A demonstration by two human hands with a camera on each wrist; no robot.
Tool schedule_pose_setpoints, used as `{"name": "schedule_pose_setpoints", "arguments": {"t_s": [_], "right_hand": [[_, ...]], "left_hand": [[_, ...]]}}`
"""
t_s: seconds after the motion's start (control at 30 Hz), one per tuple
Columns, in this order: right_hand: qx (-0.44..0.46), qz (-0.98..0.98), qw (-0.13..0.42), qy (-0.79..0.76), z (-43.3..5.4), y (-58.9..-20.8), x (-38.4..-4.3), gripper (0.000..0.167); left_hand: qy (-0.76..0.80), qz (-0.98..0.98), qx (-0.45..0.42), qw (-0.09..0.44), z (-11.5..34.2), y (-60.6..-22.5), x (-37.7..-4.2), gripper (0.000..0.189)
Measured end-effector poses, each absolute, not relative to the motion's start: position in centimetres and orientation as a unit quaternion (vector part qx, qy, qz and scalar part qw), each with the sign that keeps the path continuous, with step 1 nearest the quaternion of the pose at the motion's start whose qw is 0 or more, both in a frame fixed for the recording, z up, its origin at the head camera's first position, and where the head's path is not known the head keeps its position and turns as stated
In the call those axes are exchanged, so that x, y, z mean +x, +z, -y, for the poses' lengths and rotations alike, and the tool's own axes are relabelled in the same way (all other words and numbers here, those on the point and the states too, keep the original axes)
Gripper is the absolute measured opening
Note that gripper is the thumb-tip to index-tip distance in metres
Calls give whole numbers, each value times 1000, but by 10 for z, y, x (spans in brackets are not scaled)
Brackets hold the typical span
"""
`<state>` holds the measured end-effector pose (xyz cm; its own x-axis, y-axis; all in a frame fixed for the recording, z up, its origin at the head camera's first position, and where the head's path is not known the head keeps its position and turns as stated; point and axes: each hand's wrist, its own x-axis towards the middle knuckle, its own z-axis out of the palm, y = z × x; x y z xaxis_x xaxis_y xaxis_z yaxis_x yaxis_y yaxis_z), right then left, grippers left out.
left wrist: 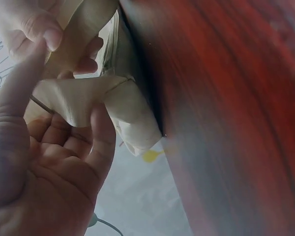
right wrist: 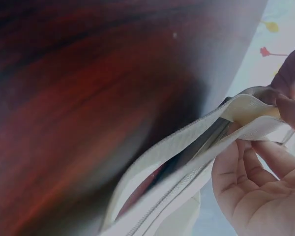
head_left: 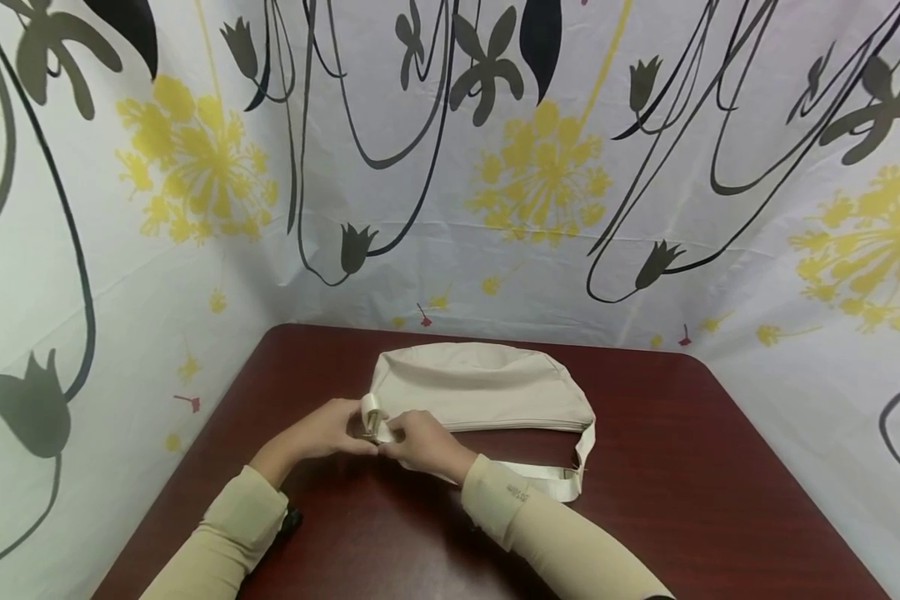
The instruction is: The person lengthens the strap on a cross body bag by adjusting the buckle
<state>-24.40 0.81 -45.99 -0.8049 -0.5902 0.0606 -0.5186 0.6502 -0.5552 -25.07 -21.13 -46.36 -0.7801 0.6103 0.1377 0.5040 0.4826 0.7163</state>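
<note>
A cream fabric bag (head_left: pixel 480 387) with a zipper along its near edge lies on the table. Its webbing strap (head_left: pixel 543 482) loops toward the person from the right end. At the bag's left end, my left hand (head_left: pixel 318 433) grips a folded loop of strap with a metal buckle (head_left: pixel 373 427). Close beside it, my right hand (head_left: pixel 429 446) pinches the strap between thumb and fingers. In the left wrist view, the left fingers (left wrist: pixel 102 140) curl under the webbing, partly hidden by it. The right wrist view shows two lengths of strap (right wrist: pixel 162 155) running to the right hand.
The dark red-brown table (head_left: pixel 667 467) has rounded far corners. A white cloth (head_left: pixel 435 192) with yellow and grey flower prints hangs behind and along both sides. Something small and black (head_left: pixel 291 518) shows at the left sleeve cuff.
</note>
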Motion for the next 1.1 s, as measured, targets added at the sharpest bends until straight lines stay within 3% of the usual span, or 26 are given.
{"name": "schedule_pose_setpoints", "arguments": {"t_s": [0.3, 0.53, 1.1], "right_hand": [[-306, -900, 73, -300, -13, -453, -241, 13], [-307, -904, 66, -288, -19, -453, -242, 17], [-309, -904, 75, -287, -30, -450, -242, 14]], "left_hand": [[349, -878, 327, 34, 208, -464, -250, 37], [356, -878, 317, 42, 210, -462, -247, 28], [360, -879, 310, 43, 212, -465, -247, 34]]}}
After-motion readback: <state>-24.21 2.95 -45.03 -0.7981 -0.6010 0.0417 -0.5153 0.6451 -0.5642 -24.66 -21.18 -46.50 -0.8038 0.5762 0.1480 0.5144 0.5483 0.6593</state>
